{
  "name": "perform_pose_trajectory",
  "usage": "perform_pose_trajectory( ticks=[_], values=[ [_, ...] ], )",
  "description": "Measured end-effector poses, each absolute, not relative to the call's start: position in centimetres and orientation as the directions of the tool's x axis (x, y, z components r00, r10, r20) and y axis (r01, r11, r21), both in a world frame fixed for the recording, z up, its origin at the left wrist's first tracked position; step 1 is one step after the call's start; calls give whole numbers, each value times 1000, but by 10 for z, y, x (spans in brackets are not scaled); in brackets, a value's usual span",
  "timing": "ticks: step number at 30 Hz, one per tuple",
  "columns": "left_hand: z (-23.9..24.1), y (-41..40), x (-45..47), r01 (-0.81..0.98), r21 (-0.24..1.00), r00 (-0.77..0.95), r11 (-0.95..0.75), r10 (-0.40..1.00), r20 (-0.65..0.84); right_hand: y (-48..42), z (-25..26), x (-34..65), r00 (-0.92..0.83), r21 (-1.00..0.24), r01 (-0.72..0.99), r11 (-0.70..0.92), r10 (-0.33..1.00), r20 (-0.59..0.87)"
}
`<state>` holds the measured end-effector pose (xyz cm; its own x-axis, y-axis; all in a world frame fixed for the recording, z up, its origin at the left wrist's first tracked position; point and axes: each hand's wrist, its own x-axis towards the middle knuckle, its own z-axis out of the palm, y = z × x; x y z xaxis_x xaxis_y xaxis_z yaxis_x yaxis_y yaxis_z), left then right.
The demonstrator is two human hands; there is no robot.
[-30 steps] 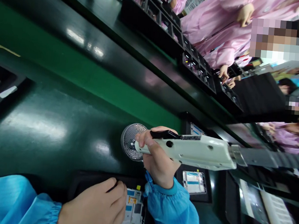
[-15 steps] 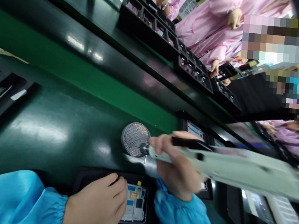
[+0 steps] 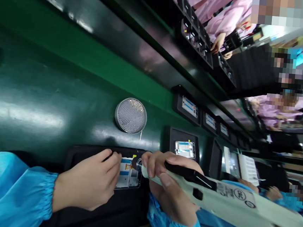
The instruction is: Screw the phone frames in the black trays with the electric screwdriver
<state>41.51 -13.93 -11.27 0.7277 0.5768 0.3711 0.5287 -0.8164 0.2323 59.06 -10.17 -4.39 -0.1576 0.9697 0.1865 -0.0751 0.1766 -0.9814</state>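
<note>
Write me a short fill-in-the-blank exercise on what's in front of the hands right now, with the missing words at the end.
1. The pale handheld tool is gripped in the person's ____ hand.
2. The perforated dish rests on a surface coloured ____.
3. The small tab on the phone-like part beside the left hand is ____.
4. The person's own sleeves are ____.

Missing words: right; green; yellow; blue.
</note>
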Motion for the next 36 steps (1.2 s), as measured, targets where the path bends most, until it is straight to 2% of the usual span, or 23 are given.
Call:
perform_pose_trajectory(
  ticks=[10, 27, 36],
  values=[
    [-111, -141, 415, 540, 195, 717, -819, 569, 402, -101, -44, 583, -239, -988, -40, 151, 958, 156],
    [-109, -138, 416, 528, 188, 743, -828, 558, 371, -103, -49, 579, -260, -993, -39, 112, 958, 118],
    [-109, -140, 416, 542, 197, 721, -817, 573, 391, -105, -60, 583, -269, -982, -85, 168, 945, 185]
  ],
)
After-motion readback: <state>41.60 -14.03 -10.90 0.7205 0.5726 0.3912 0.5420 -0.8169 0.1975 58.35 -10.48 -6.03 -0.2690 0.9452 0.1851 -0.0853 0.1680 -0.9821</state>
